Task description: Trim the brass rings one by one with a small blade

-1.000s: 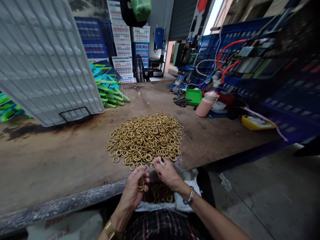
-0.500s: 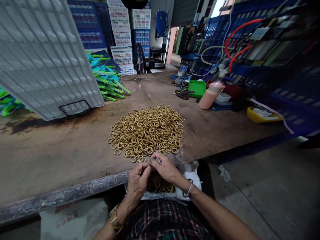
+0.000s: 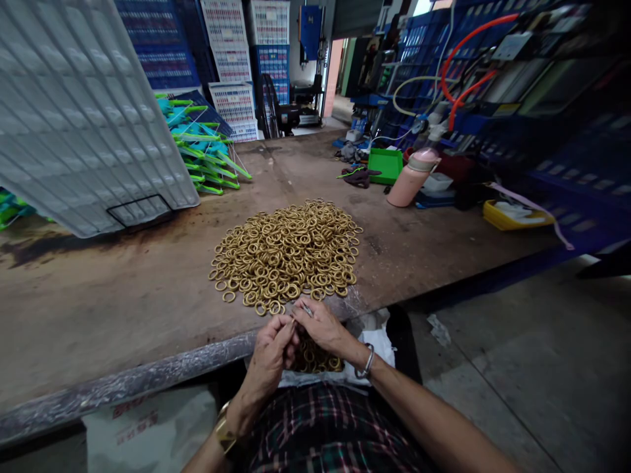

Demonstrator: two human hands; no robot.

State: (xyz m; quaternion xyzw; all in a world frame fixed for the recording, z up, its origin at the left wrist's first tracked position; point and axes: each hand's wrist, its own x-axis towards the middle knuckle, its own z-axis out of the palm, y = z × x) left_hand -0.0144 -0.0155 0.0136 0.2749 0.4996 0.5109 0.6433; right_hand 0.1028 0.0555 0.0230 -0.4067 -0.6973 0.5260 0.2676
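A heap of brass-coloured rings [image 3: 290, 249] lies on the wooden table, just beyond my hands. My left hand [image 3: 273, 345] is closed, pinching a ring [image 3: 294, 321] between thumb and fingertips; only a sliver of it shows. My right hand [image 3: 323, 326] is closed round a small metal tool [image 3: 306, 309] whose kind I cannot make out. Its fingertips meet those of the left hand at the pinched ring. Below the hands, an open white bag [image 3: 382, 348] at my lap contains more rings [image 3: 315, 358], partly covered by my wrists.
The wooden table [image 3: 123, 282] has a plastic-wrapped front edge. On the left leans a large translucent bin [image 3: 93, 125] beside green and turquoise hangers [image 3: 210, 151]. To the right are a pink bottle [image 3: 413, 179], a green tray [image 3: 385, 165], dark gloves [image 3: 362, 176] and a yellow tray [image 3: 515, 215].
The hands have come together at the fingertips. Rings that showed in the left palm a second ago are now mostly hidden. The view has tilted downward.
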